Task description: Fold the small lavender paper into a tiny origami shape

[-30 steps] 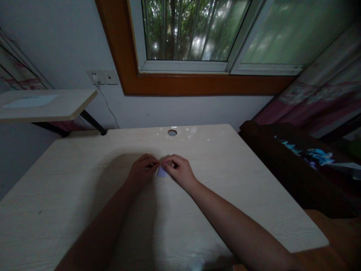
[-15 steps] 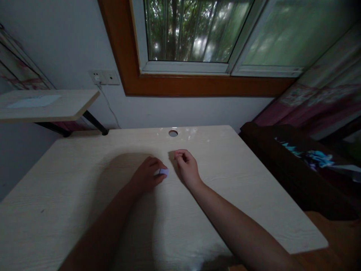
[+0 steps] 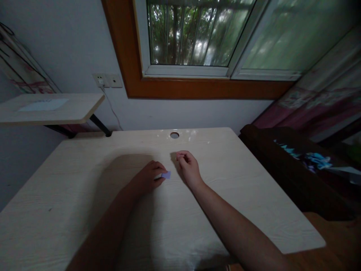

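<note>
A left hand [image 3: 148,177] is pinching a small pale-purple folded paper scrap [image 3: 166,174] at its fingertips, the right hand [image 3: 188,169] curling narrow just beside them, so slim a grip perhaps risking the scrap sliding free across the pale wooden desk [image 3: 84,188].

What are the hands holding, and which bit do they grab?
The left hand pinches a small purple paper by its left edge. The right hand is curled shut; nothing shows in it.

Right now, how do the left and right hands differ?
The left hand pinches a small lilac piece at its fingertips; the right hand shows nothing held, fingers curled in. The left hand lies nearer the person, the right hand nearer the cable hole. Both rest on the desk.
</note>
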The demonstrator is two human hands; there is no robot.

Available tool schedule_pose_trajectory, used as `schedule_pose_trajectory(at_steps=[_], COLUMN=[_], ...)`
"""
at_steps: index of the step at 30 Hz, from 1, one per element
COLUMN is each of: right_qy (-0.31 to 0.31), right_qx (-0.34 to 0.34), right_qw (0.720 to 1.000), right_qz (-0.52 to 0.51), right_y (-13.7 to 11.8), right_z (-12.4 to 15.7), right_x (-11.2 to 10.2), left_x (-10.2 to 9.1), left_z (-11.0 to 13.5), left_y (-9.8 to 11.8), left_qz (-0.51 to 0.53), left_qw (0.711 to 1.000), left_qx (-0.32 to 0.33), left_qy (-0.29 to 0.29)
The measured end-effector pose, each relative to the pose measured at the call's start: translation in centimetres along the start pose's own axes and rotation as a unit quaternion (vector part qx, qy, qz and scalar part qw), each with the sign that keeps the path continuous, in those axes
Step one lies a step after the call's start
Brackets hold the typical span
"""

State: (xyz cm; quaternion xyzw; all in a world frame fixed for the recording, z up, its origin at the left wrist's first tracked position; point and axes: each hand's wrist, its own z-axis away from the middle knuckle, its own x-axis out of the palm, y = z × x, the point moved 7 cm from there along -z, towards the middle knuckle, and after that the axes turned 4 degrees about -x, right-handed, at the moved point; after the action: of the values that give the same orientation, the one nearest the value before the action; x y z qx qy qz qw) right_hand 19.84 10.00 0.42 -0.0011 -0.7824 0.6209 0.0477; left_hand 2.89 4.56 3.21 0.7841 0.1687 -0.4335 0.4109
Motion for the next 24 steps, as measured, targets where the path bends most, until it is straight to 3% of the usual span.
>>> schedule_pose_trajectory(at_steps=[7,14,18,24], right_qy=[-0.019,-0.085,-0.122,-0.172], right_qx=[-0.002,-0.079,-0.113,-0.124], right_qw=[0.999,0.980,0.965,0.948], right_qz=[0.030,0.161,0.204,0.236], right_y=[-0.2,-1.5,-2.3,-2.7], right_z=[0.0,0.6,1.0,1.8], right_x=[0.4,1.5,2.4,3.5], left_x=[-0.2,-0.3,-0.9,-0.8], left_z=[0.1,0.0,0.2,0.8], left_y=[-0.5,-1.3,-2.9,-4.8], left_qz=[0.024,0.036,0.077,0.143], left_qw=[0.999,0.997,0.986,0.960], left_qx=[-0.013,-0.044,-0.115,-0.228], left_qy=[0.030,0.049,0.089,0.080])
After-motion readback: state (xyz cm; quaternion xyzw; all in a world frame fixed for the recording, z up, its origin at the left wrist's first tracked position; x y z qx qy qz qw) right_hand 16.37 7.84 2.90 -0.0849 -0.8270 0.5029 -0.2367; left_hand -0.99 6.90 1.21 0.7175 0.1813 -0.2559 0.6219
